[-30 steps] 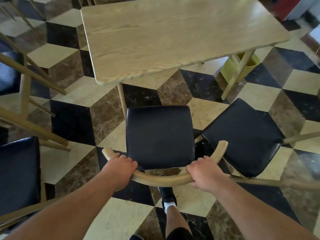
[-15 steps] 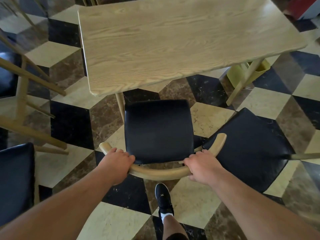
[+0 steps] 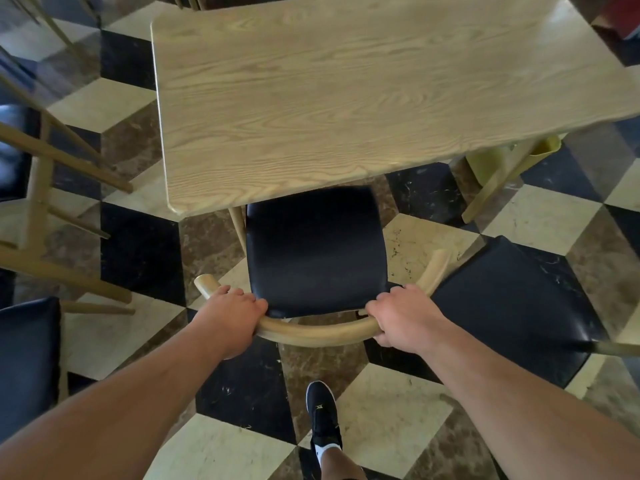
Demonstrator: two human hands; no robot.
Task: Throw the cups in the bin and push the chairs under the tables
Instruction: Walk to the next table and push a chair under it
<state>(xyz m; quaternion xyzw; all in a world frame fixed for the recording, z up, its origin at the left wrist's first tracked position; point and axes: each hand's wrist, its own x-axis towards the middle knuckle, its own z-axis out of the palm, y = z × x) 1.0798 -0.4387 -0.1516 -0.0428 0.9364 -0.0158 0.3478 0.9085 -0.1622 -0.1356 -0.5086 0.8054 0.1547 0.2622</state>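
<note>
A chair with a black padded seat (image 3: 315, 251) and a curved pale-wood backrest (image 3: 313, 334) stands in front of me. My left hand (image 3: 230, 315) grips the backrest on its left side. My right hand (image 3: 405, 317) grips it on the right. The seat's far edge sits just under the near edge of a light wooden table (image 3: 346, 98). The tabletop is bare, and no cups are in view. A yellow-green bin (image 3: 491, 161) shows under the table's right side, partly hidden by a table leg.
A second black-seated chair (image 3: 516, 306) stands close on the right, angled, almost touching the held chair. Another black seat (image 3: 27, 362) is at the lower left, with wooden chair legs (image 3: 52, 161) above it. My shoe (image 3: 322, 420) stands on the chequered marble floor.
Both hands have pushed the chair forward; its seat has gone from clear of the table to just under the table's near edge. I have stepped closer.
</note>
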